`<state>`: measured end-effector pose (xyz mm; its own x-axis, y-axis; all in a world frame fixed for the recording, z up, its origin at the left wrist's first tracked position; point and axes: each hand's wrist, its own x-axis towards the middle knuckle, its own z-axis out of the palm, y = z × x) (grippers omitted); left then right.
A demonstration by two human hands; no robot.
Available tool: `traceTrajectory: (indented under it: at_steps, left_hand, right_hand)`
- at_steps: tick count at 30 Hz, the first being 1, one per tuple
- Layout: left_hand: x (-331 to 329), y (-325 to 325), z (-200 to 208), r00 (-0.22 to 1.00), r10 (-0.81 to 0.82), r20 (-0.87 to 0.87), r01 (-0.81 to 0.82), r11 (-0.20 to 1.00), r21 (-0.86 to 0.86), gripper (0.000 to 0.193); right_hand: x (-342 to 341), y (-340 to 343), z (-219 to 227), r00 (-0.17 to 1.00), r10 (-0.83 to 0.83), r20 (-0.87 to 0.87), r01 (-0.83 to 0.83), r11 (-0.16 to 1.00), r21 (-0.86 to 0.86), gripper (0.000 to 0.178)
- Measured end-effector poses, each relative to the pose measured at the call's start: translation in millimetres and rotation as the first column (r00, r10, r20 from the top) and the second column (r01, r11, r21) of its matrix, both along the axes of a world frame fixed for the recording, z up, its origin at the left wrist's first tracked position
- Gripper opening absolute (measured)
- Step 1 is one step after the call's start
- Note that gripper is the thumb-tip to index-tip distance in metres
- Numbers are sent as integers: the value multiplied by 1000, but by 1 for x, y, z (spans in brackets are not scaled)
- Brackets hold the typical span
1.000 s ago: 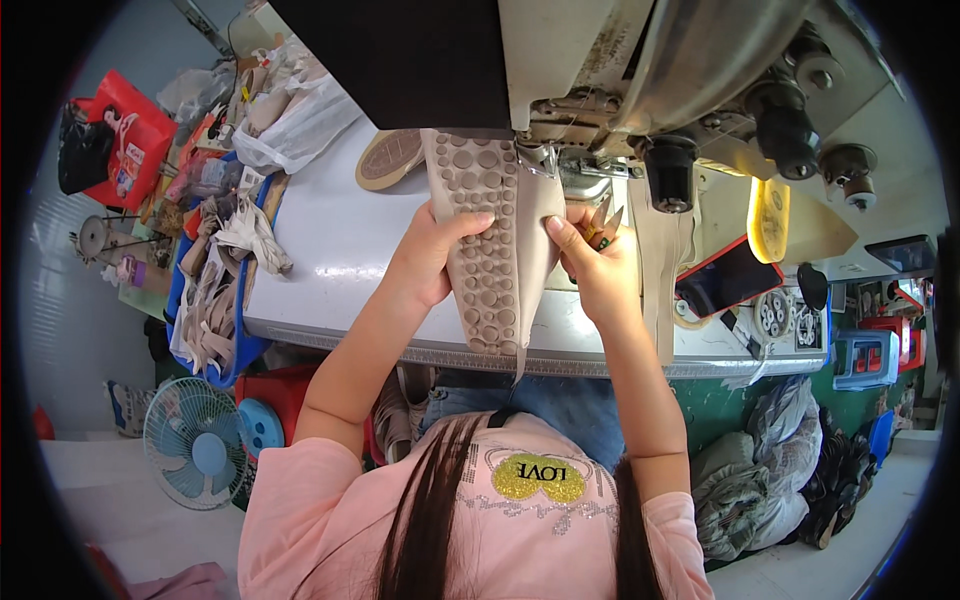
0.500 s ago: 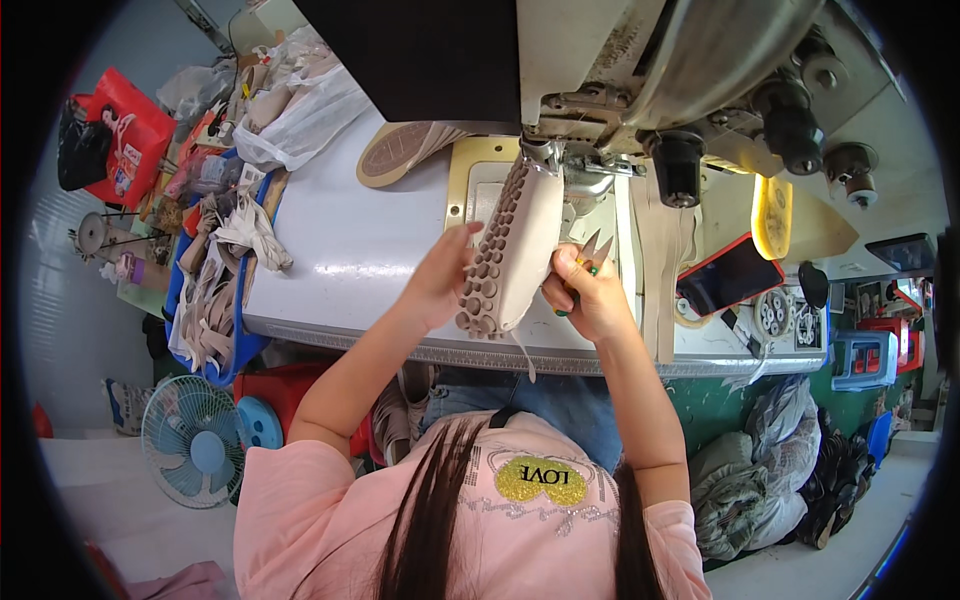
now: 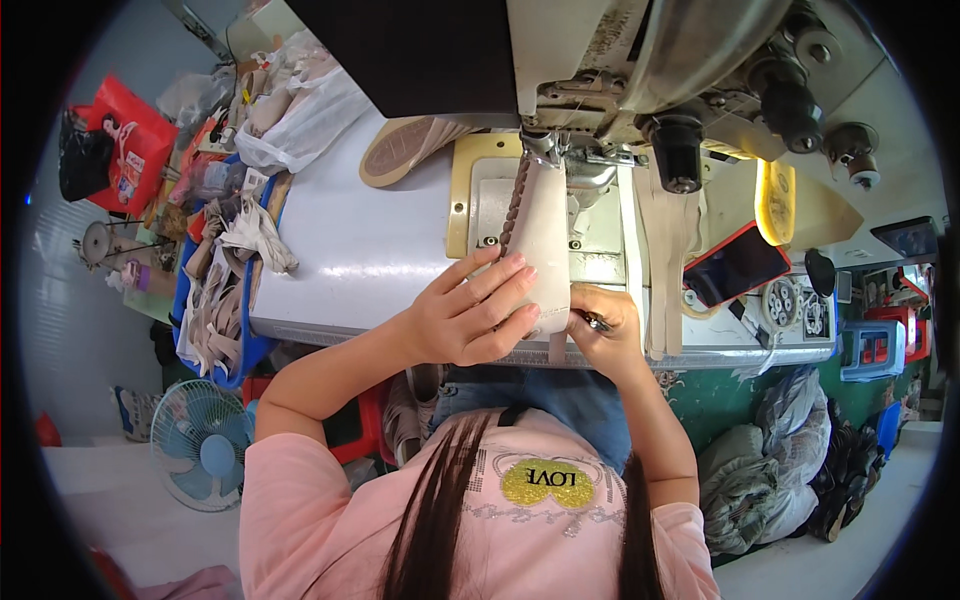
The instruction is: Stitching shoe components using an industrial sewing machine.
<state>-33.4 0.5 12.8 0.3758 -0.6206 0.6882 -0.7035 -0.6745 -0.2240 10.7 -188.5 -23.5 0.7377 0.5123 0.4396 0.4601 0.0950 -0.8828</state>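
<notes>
Beneath the sewing machine's head [image 3: 543, 148] a beige shoe [image 3: 543, 225] stands on its side edge, its far end at the needle area and its studded sole turned left. My left hand [image 3: 475, 308] wraps over its near end from the sole side, fingers lying across the upper. On the other side, my right hand [image 3: 612, 335] is closed around a small pair of scissors [image 3: 597, 322], mostly hidden in the palm, with the fingertips against the shoe's right edge.
Another beige shoe [image 3: 400, 152] lies at the table's back left. A blue basket [image 3: 247, 345] of fabric scraps stands at left. Beige strips [image 3: 667, 270], a red-edged phone [image 3: 738, 263] and a bobbin tray [image 3: 782, 303] lie at right. A fan [image 3: 205, 445] stands below left.
My left hand has come onto the shoe's near end. The shoe has turned, showing less of its studded sole. My right hand has lowered slightly, and the scissors' blades no longer point up in view.
</notes>
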Motion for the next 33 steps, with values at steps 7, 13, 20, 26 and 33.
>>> traceTrajectory:
  at_steps: [7, 13, 20, 26, 33]
  left_hand:
    - [6, -2, -7, 1000, -26, 7, 26, 998, -57, 24]
    - [23, 3, -7, 999, -27, 32, 30, 994, -107, 26]
    - [44, 12, -8, 998, -53, 42, 58, 987, -149, 46]
    - [61, 15, -11, 996, -70, 55, 81, 969, -234, 52]
    - [62, 23, -17, 990, 122, -67, -135, 959, -251, 57]
  right_hand:
    - [3, -4, 4, 996, 30, -79, -34, 998, -50, 19]
    - [17, 5, 7, 997, -5, -81, 4, 1000, -19, 14]
    - [31, 15, 13, 980, -30, -199, 19, 998, -56, 15]
    - [44, 20, 13, 955, -24, -296, 10, 999, -48, 12]
    - [50, 31, 24, 928, -64, -367, 95, 993, 66, 7]
